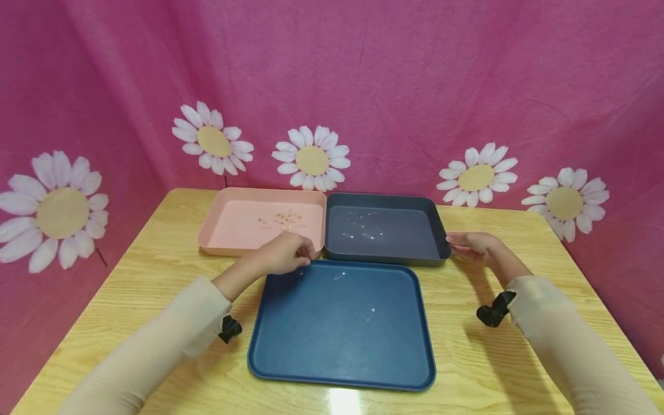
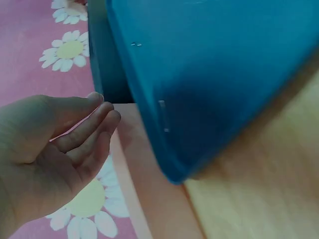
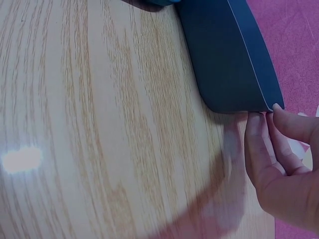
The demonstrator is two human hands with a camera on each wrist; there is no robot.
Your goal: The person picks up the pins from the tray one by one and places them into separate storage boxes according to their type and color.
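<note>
My left hand (image 1: pixel 286 252) hovers over the near right edge of the pink tray (image 1: pixel 212 230), by the blue tray's (image 1: pixel 342 357) far left corner. In the left wrist view its fingers are loosely bent, with nothing visible between them. At the dark grey tray's (image 1: pixel 399 242) right side, my right hand (image 1: pixel 474 245) pinches the rim, thumb on top and fingers against the outer wall. Silver safety pins lie in the blue tray, one near the far edge (image 1: pixel 339 276) and another farther right (image 1: pixel 370 314). Gold safety pins (image 1: pixel 278 222) are in the pink tray; silver safety pins (image 1: pixel 368 236) are in the dark one.
The pink and dark grey trays stand side by side at the back of the wooden table (image 1: pixel 140 276). In front of them lies the blue tray. A magenta cloth (image 1: pixel 389 86) with white flowers hangs behind and at the sides.
</note>
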